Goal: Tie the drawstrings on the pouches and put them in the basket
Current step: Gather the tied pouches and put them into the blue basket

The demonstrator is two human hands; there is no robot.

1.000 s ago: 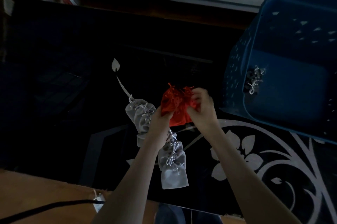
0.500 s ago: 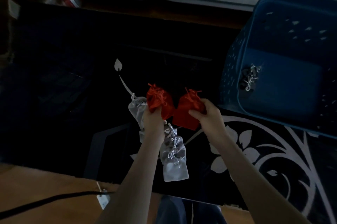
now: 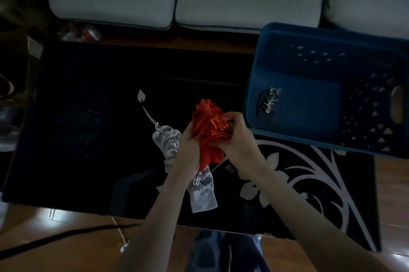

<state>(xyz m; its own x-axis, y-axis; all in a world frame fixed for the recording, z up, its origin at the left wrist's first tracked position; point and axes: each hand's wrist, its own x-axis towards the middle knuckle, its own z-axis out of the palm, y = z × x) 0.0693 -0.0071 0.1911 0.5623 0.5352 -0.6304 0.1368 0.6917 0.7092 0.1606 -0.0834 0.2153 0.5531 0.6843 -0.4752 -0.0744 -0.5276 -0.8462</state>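
View: head, the only one, looking down over both forearms.
Left hand (image 3: 188,142): fingers curled round the left side of the red bundle (image 3: 207,132), grasping the cloth.
Right hand (image 3: 239,139): fingers curled on the bundle's right side, apparently pinching red cords; which cord cannot be told.
Red bundle: pouch cloth with a tangle of cords, held up between the hands above the rug (image 3: 88,116), near the basket (image 3: 287,30) but outside it.
Grey pouches: one (image 3: 166,145) lies on the rug just left of the left hand, another (image 3: 202,194) below the wrists; both are outside the basket.
Basket: blue, at the right, partly on the rug; one dark pouch (image 3: 266,103) with pale cords lies at the left of its floor.
Done, by my reading: one pouch is delivered, so the task is in its early part.
In hand: the red cords look gathered but not knotted, so tying seems to be the current step.
Left: finishing the red knot, placing it, then the grey pouches.
Hidden: the fingertips are buried in red cloth; the left wrist covers part of the lower grey pouch.
Cut off: the basket's right side runs out of frame.
Hard to make out: whether the bundle is one pouch or two, and whether the grey cords are tied; the light is dim.
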